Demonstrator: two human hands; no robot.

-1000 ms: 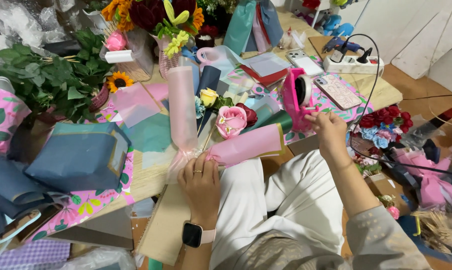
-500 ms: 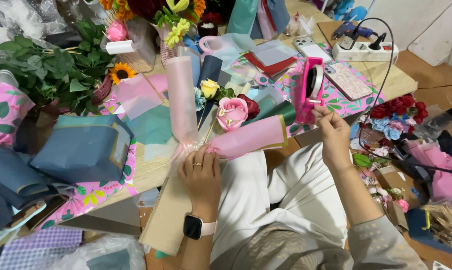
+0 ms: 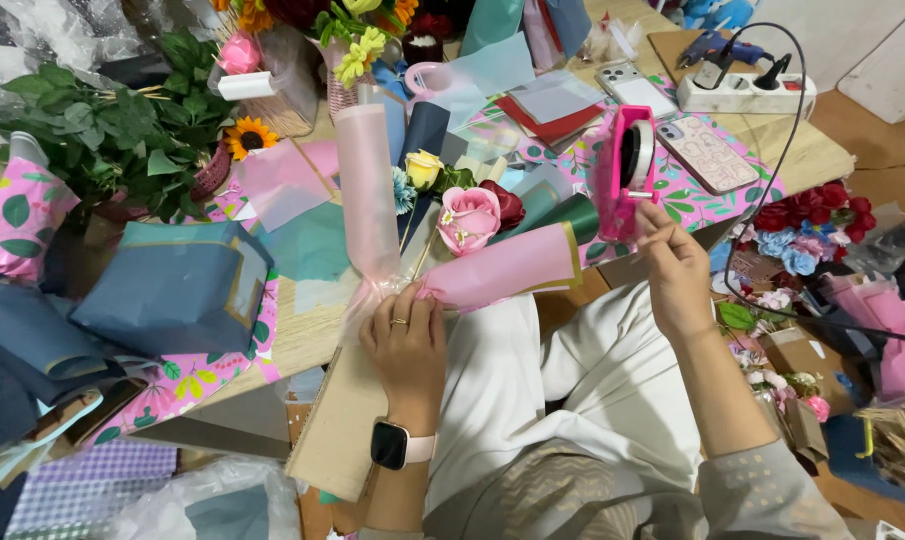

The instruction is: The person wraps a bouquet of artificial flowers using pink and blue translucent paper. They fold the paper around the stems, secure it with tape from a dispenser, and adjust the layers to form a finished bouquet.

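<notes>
A small bouquet of artificial flowers wrapped in pink and teal paper (image 3: pixel 473 250) lies on the edge of the cluttered tabletop (image 3: pixel 303 320), its pinched neck gathered in the left hand (image 3: pixel 408 345), just in front of the pink tape dispenser (image 3: pixel 628 165) that stands upright on the floral-patterned sheet.

The risk here sits at that neck: the pink paper cones fan outward from a single gathered point, and any slackening of the grip could let the layers spring apart and the pink rose (image 3: pixel 470 218) and yellow rose (image 3: pixel 424 168) slip out of line. The strip of tape being drawn from the dispenser is too thin to make out; if it twists or folds on itself before reaching the wrap, it could stick to the fingers or crease the paper. A hard pull could also tip the dispenser, which stands close to a smartphone in a patterned case (image 3: pixel 703 150) to its right.

The left hand, with a ring and a smartwatch on the wrist, is closed tightly around the bouquet's neck, fingers curled over the paper. The right hand (image 3: pixel 673 265) is raised just below and to the right of the dispenser, thumb and fingertips pinched nearly shut near the roll; whether tape lies between them cannot be told.
</notes>
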